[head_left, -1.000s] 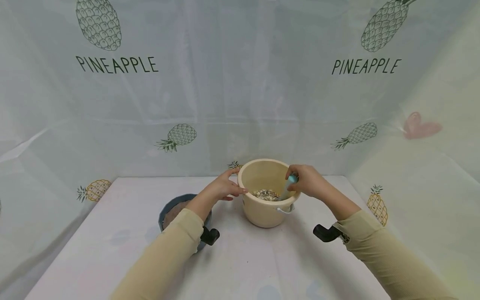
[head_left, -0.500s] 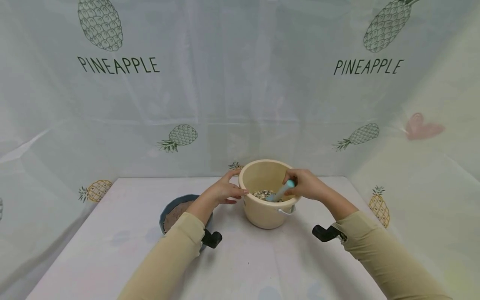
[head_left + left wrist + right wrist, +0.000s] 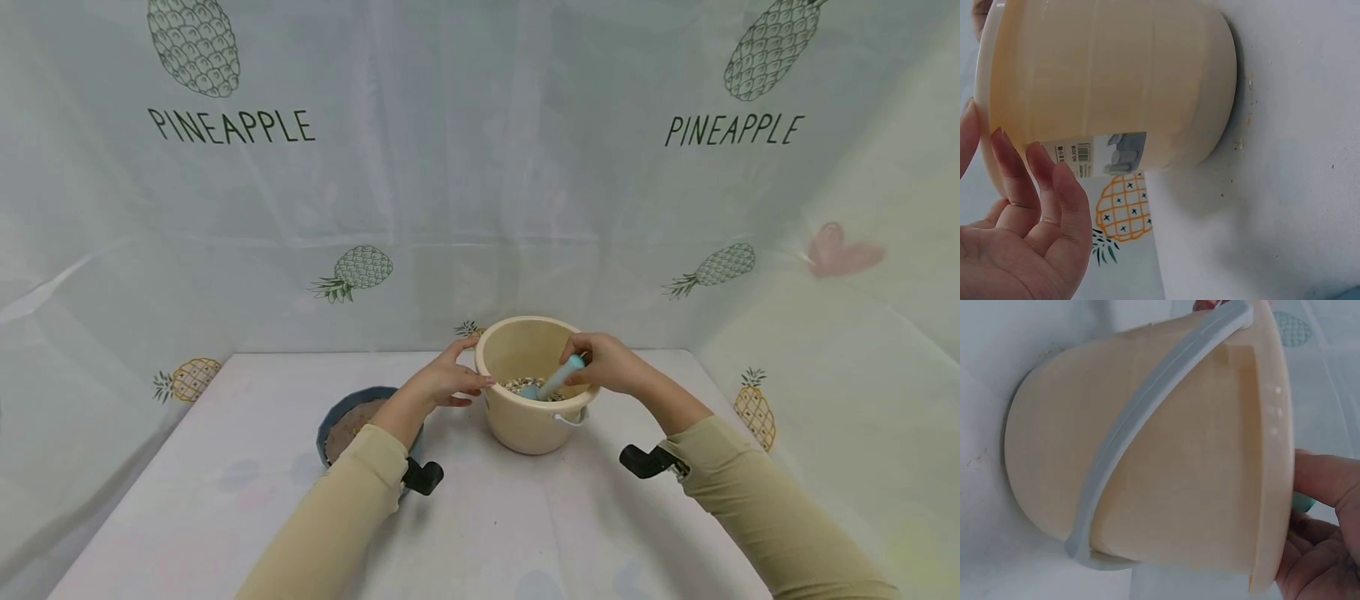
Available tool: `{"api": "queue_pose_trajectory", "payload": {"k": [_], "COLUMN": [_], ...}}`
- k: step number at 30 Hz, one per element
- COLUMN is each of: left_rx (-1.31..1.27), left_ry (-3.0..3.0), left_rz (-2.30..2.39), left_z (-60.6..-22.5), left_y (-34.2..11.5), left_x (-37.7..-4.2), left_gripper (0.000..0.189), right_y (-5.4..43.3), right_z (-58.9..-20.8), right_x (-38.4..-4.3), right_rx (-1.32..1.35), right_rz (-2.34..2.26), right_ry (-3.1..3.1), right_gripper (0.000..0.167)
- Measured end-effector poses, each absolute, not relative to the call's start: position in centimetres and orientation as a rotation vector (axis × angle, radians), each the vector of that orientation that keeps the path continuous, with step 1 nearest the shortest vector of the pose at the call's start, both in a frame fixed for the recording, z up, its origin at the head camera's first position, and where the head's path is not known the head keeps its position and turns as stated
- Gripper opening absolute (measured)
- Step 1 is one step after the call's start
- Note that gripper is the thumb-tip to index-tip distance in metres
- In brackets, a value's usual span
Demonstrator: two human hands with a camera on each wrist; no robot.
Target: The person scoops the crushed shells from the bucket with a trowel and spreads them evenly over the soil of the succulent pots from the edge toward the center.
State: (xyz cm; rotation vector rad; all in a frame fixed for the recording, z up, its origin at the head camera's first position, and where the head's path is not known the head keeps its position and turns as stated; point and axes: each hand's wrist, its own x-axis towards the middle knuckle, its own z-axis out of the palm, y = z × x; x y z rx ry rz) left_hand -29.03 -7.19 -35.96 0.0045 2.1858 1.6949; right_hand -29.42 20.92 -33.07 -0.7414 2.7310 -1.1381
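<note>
A cream plastic bucket (image 3: 525, 429) stands upright, with pale mixed flakes or grains (image 3: 517, 386) inside. My left hand (image 3: 442, 383) holds its left rim; in the left wrist view the fingers (image 3: 1019, 187) lie against the outer wall under the lip, beside a printed label (image 3: 1094, 156). Over the right rim, my right hand (image 3: 611, 362) grips the light-blue handle of a small scoop (image 3: 562, 375). The scoop leans to the right, its broader end down in the flakes. In the right wrist view the bucket wall hides most of the scoop; only the handle's end (image 3: 1303, 501) shows.
A grey-blue bowl (image 3: 324, 429) with a brownish filling (image 3: 351, 429) sits to the left, partly behind my left forearm. The bucket's grey bail (image 3: 1147, 394) hangs down its side. Crumbs (image 3: 1239, 144) dot the white tablecloth (image 3: 480, 550). Behind hangs a pineapple-print curtain (image 3: 480, 183).
The scoop has tipped over from nearly upright against the bucket's right side, its lower end swinging left through the flakes. My right hand shifted slightly left. The left hand stays on the rim.
</note>
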Motion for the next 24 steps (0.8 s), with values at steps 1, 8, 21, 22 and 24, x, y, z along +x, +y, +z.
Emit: {"api": "queue_pose_trajectory", "payload": {"k": [1,8,21,22,24], "left_rx": [0.006,0.004,-0.001,-0.003,0.000], "left_ry": [2.184,2.165,2.148,2.145,2.141], "left_rz": [1.696,1.712,1.725,1.728,1.736], "left_z": [-35.96,-36.09,-36.18,-36.20,-36.28], "left_y": [-7.19,-7.11,-7.06,-7.05,-7.03], "left_x": [-29.03,-29.09,-29.15,-29.22,-29.27], "left_gripper": [0.088,0.087,0.088,0.088,0.088], "right_y": [20.80,20.40,20.87,20.93,21.02], "right_z": [-33.02,-33.27,-33.59,-33.60,-33.67], "right_x": [-29.48,-29.69,-29.32,-29.34,-29.38], "right_rx": [-0.713,-0.690,-0.691,-0.687,-0.672], "right_rz": [-1.140,-1.140,-1.237,-1.242,-1.255], "right_ry": [2.729,2.735,2.693,2.694,2.694], "right_gripper": [0.020,0.020,0.019,0.019,0.019]}}
